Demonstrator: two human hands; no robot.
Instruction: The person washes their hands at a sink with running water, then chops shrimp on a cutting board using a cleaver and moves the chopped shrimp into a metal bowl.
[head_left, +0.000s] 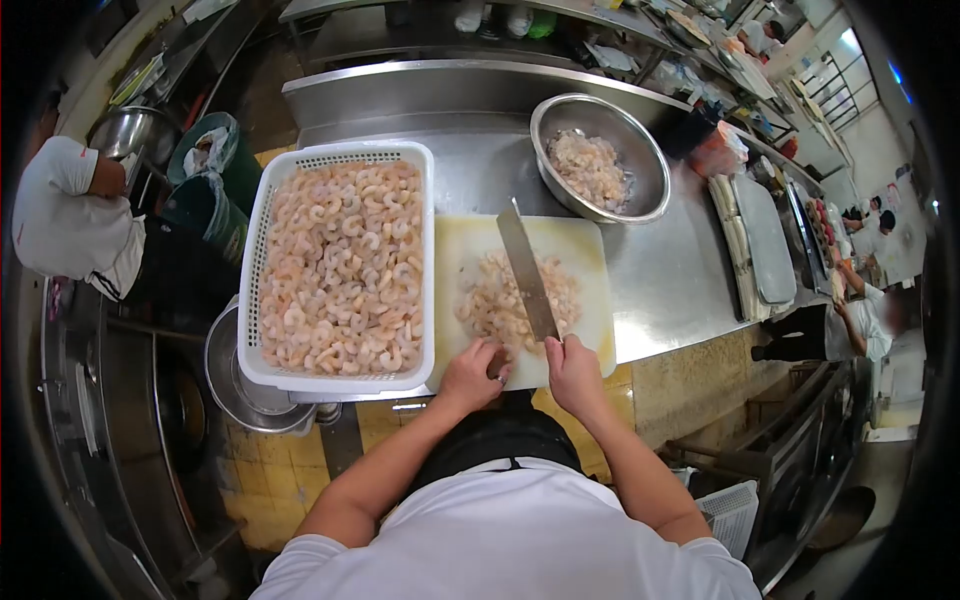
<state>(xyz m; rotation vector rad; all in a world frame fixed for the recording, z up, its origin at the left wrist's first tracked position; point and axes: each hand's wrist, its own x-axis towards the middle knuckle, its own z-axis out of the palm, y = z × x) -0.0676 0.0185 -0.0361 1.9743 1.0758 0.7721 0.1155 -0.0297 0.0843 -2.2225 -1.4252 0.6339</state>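
Observation:
My right hand [575, 378] grips the handle of a broad-bladed kitchen knife [528, 270], its blade pointing away from me and slanting across the pile. Beneath the blade, chopped shrimp [490, 305] lies heaped on a white cutting board [590, 245]. At the near edge of the board, close to the pile, my left hand [476, 375] has its fingers curled in; whether anything is between them is hidden. Left of the board, a white perforated basket [427, 250] is full of peeled shrimp [340, 270]. A steel bowl [655, 165] behind the board contains more chopped shrimp [588, 165].
The steel worktable [660, 270] has a raised rim at the back. Trays [765, 240] stand at its right. Below the basket sits a metal colander [228, 360]. Green bins [210, 165] and a person [75, 215] are at left; another person [870, 320] is at far right.

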